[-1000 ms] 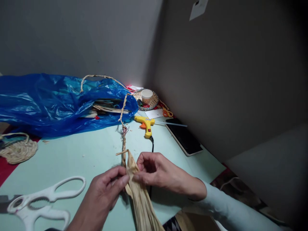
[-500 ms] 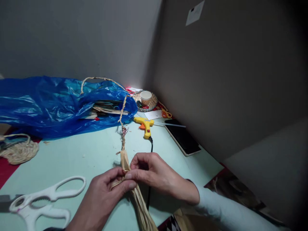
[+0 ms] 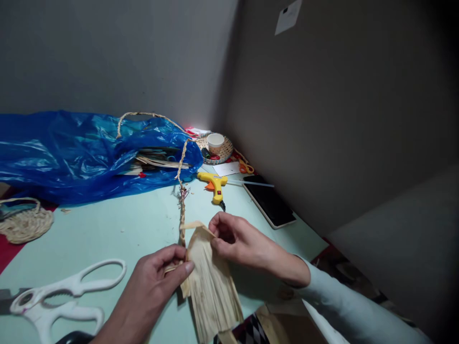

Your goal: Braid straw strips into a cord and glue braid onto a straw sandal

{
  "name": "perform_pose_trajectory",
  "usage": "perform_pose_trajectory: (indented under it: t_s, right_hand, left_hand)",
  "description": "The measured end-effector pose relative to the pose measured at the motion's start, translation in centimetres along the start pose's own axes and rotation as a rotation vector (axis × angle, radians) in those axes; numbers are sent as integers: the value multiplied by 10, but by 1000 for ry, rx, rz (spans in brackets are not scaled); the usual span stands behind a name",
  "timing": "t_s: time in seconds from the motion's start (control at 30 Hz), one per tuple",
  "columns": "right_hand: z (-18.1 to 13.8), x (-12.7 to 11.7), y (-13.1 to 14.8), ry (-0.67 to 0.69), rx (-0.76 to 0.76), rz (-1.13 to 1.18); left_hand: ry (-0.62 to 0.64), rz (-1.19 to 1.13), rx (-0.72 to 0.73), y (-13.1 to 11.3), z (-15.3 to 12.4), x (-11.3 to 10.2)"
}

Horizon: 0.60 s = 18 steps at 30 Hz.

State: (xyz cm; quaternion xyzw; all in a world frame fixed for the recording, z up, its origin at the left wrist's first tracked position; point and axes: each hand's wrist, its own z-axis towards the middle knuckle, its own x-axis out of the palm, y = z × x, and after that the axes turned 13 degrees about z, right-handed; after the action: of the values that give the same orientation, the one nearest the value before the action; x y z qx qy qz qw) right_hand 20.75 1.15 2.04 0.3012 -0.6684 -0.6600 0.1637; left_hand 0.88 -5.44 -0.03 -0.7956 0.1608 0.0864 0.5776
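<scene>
My left hand [image 3: 158, 277] is closed, its thumb and fingers pinching the left edge of a dried corn husk and the lower end of a braided husk cord [image 3: 182, 210]. The pale corn husk [image 3: 211, 286] is spread wide and flat, hanging toward the table's front edge. My right hand [image 3: 244, 239] pinches the husk's upper right edge between thumb and fingers. From my left hand the cord runs up the table, past a small shiny clip-like piece, toward the blue bag. White scissors [image 3: 68, 296] lie beside my left forearm.
A blue plastic bag [image 3: 71, 157] with husks inside lies along the wall. Behind the hands are a yellow glue gun [image 3: 217, 186], a phone [image 3: 268, 203], orange scissors [image 3: 245, 166] and a woven tray [image 3: 225, 154] with a cup [image 3: 215, 142]. A coiled woven piece [image 3: 30, 223] lies at left.
The husk was bunched narrow between both hands; now it is opened out into a wide sheet. My right hand has moved up and right, away from my left hand.
</scene>
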Motion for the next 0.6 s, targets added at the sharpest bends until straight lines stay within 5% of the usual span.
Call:
perform_pose_trajectory:
  t_s: [0.6]
  right_hand:
    - [3,9,11,153,33,-147]
  left_hand:
    - [-13,12,31,0,-3,-3]
